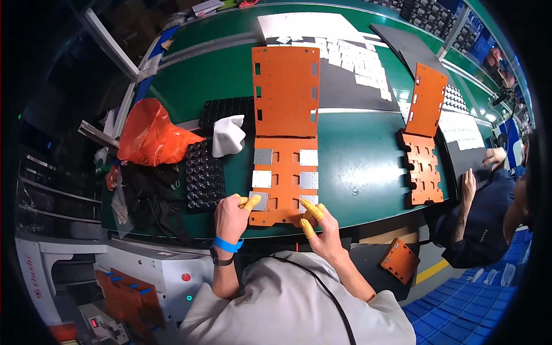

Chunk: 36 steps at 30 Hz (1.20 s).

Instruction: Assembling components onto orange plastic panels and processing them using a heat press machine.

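An orange fixture (286, 178) lies on the green table before me, its hinged orange lid (286, 92) folded back away from me. Small silver metal plates sit in two columns in its recesses. My left hand (230, 221), in yellow finger cots, has its fingers curled together at the corner of the nearest left metal plate (260, 202). Across the fixture, my right hand (326, 231) touches the nearest right metal plate (305, 204) with an outstretched index finger. Its thumb stands apart, and yellow cots cover these fingers too. The fingertips partly hide both plates.
Left of the fixture are a black tray with round pockets (205, 175), a crumpled white sheet (229, 136) and an orange plastic bag (150, 135). White pieces (356, 63) cover a dark board behind. To the right, another person (483, 213) works near a second orange fixture (422, 167).
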Available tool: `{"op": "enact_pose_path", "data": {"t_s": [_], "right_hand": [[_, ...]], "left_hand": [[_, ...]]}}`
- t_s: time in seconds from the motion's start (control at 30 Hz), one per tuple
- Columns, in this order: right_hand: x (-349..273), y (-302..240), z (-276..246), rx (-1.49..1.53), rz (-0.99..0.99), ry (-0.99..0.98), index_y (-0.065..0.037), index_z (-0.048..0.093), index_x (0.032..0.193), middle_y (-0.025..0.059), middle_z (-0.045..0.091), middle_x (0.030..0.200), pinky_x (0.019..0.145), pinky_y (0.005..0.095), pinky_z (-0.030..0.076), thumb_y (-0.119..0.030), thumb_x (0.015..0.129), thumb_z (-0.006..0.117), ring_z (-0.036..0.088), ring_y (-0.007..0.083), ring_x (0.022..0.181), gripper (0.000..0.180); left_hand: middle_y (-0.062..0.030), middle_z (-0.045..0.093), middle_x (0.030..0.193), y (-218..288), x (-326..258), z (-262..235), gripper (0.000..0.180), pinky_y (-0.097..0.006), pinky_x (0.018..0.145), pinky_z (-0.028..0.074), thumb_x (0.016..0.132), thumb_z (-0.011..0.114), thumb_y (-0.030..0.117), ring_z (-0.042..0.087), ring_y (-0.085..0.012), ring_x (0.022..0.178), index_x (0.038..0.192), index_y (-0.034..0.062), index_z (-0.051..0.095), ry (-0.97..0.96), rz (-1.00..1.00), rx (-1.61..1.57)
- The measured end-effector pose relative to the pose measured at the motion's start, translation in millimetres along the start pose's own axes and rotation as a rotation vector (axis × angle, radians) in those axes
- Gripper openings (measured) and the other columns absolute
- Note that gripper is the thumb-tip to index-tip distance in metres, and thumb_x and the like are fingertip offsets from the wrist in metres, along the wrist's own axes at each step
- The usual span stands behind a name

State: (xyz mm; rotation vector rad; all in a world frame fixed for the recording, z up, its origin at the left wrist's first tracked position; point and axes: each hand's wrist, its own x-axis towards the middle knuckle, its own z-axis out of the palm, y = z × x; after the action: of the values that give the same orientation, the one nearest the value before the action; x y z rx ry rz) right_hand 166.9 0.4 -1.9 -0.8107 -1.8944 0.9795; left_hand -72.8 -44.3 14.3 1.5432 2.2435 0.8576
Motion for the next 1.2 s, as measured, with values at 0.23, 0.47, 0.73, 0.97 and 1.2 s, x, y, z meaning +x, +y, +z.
{"op": "enact_pose_path", "data": {"t_s": [0.23, 0.47, 0.73, 0.97, 1.2], "right_hand": [[-0.2, 1.9, 0.6, 0.045, 0.076, 0.001, -0.001, 0.06, 0.132, 0.0034, 0.051, 0.079, 0.06, 0.0271, 0.04, 0.006, 0.086, 0.065, 0.045, 0.0134, 0.065, 0.047], [8.9, 4.7, -2.0, 0.004, 0.098, -0.036, -0.003, 0.06, 0.132, 0.005, 0.051, 0.082, 0.059, 0.0281, 0.043, 0.004, 0.087, 0.065, 0.048, 0.0153, 0.065, 0.046], [12.1, 9.8, -1.9, 0.005, 0.026, -0.034, -0.005, 0.057, 0.135, 0.0137, 0.063, 0.095, 0.074, 0.0363, 0.052, -0.011, 0.092, 0.067, 0.061, 0.0315, 0.081, 0.044], [7.9, 14.8, -6.7, 0.019, 0.113, -0.02, -0.007, 0.054, 0.139, 0.0095, 0.06, 0.093, 0.068, 0.0347, 0.05, -0.008, 0.096, 0.062, 0.059, 0.0256, 0.075, 0.044], [30.1, 15.0, -8.2, -0.042, 0.022, -0.034, -0.01, 0.056, 0.138, 0.0095, 0.054, 0.09, 0.065, 0.036, 0.047, -0.01, 0.096, 0.061, 0.055, 0.0254, 0.073, 0.042]], "left_hand": [[-0.0309, 0.055, 0.073, -3.0, 6.7, -2.8, 0.032, -0.046, 0.054, 0.043, 0.082, 0.079, 0.021, 0.055, -0.0489, 0.07, 0.08, -0.0085, 0.067, -0.111, -0.073, 0.003], [-0.0271, 0.058, 0.07, -2.1, 9.1, 2.6, 0.034, -0.047, 0.054, 0.045, 0.085, 0.076, 0.028, 0.058, -0.046, 0.066, 0.077, -0.0043, 0.07, -0.103, -0.076, 0.009], [-0.0314, 0.051, 0.071, -38.2, 2.7, 24.2, 0.032, -0.047, 0.053, 0.038, 0.085, 0.074, 0.018, 0.046, -0.0494, 0.064, 0.074, -0.0098, 0.061, -0.173, -0.055, -0.134], [-0.0234, 0.044, 0.06, -18.1, 6.3, 22.3, 0.036, -0.04, 0.054, 0.039, 0.089, 0.074, 0.019, 0.031, -0.0202, 0.059, 0.08, -0.013, 0.06, -0.206, -0.083, -0.05], [-0.0244, 0.053, 0.062, -25.2, 6.1, 32.5, 0.032, -0.04, 0.055, 0.041, 0.089, 0.073, 0.014, 0.038, -0.0208, 0.055, 0.08, -0.014, 0.062, -0.132, -0.049, -0.177]]}}
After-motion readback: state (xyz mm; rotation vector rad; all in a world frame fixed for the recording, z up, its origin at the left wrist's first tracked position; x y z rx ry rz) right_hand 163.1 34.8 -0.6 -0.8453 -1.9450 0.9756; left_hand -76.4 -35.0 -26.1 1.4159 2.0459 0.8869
